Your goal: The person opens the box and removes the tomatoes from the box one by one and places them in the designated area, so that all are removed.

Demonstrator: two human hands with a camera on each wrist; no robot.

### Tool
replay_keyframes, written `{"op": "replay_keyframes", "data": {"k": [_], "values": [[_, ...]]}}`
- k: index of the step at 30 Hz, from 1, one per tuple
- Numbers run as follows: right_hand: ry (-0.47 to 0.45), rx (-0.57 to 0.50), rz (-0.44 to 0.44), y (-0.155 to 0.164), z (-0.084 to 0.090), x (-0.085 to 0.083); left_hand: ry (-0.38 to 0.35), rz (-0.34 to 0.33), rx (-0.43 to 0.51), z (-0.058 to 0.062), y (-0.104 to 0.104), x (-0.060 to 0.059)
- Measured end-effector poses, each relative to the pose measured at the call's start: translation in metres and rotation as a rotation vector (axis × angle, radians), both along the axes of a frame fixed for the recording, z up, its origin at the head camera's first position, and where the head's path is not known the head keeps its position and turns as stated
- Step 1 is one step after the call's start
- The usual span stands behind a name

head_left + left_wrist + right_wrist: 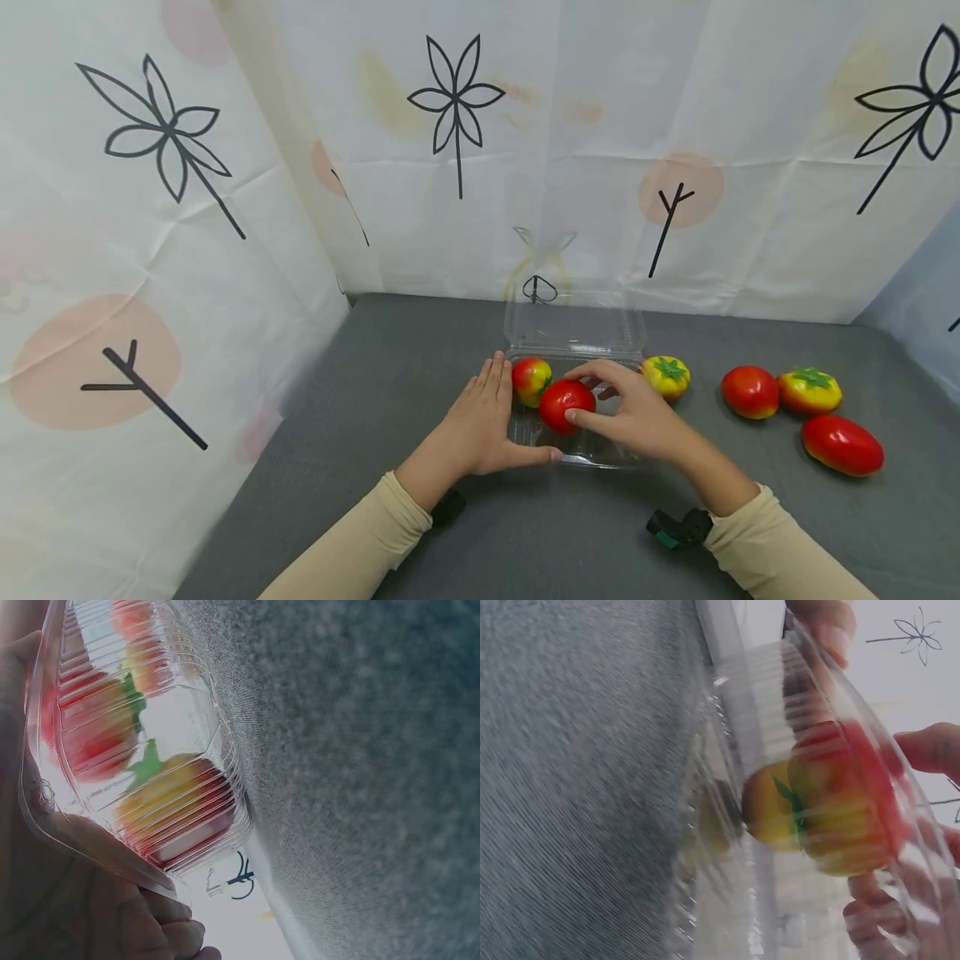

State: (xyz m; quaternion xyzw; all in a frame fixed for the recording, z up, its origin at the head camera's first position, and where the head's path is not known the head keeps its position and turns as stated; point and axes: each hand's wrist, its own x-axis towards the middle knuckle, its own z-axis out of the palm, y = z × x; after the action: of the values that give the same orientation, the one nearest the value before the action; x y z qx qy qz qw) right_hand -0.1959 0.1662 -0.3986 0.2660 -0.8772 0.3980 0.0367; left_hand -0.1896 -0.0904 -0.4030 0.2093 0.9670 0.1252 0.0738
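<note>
- Left hand (480, 421), fingers straight, pressed flat against the clear plastic clamshell box (600, 454), apparently steadying it
- Right hand (633, 412) pinches a round red tomato (564, 402) just above the tray, beside a red-yellow tomato (531, 379) inside
- Four more tomatoes lie right, on grey felt

red tomato (566, 405) in clear clamshell (600, 454)

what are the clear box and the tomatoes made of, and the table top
The box looks like thin clear plastic: see-through, ribbed walls, glossy glints. The red tomato in the right hand and the loose tomatoes look like smooth, glossy molded plastic or foam with an even shine and painted-looking green tops; probably fake, though that is uncertain. The table top seems covered in matte grey felt-like fabric with a fine speckled weave.
</note>
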Motion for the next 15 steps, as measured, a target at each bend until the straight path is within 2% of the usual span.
{"op": "replay_keyframes", "data": {"k": [4, 15], "values": [[-0.01, -0.013, -0.026, 0.007, 0.005, -0.001, -0.008, 0.001, 0.009, 0.0, 0.0, 0.0], [0.031, -0.034, -0.094, 0.025, 0.025, 0.002, -0.013, 0.003, 0.008, 0.0, 0.0, 0.0]]}}
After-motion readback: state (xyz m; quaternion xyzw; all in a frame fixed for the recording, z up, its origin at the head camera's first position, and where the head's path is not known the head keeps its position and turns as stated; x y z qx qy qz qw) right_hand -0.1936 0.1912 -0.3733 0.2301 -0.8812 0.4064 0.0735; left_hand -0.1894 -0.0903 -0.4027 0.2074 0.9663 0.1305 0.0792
